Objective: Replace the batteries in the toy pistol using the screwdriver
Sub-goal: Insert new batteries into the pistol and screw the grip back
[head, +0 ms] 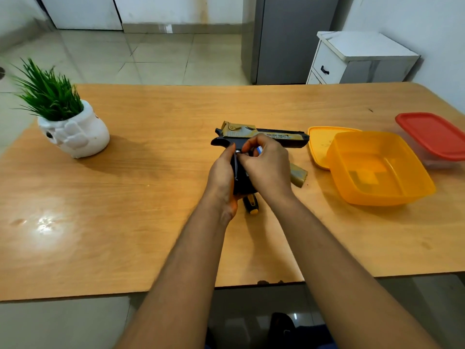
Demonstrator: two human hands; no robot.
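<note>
The black and tan toy pistol [276,137] lies on its side on the wooden table [151,187], barrel pointing right. My left hand [221,177] grips the pistol's black handle from the left. My right hand [266,165] pinches a small battery [259,148] with a blue and white end against the open handle, where a metal contact strip [236,165] shows. The screwdriver [251,204], with a black and yellow handle, rests on the table just below my hands, its shaft hidden. A tan cover piece [298,175] lies to the right of my right hand.
An open orange container [377,170] sits on its yellow lid [319,144] at the right, with a red-lidded box [432,134] behind it. A white pot with a green plant [73,129] stands at the left. The table's near edge runs below my forearms.
</note>
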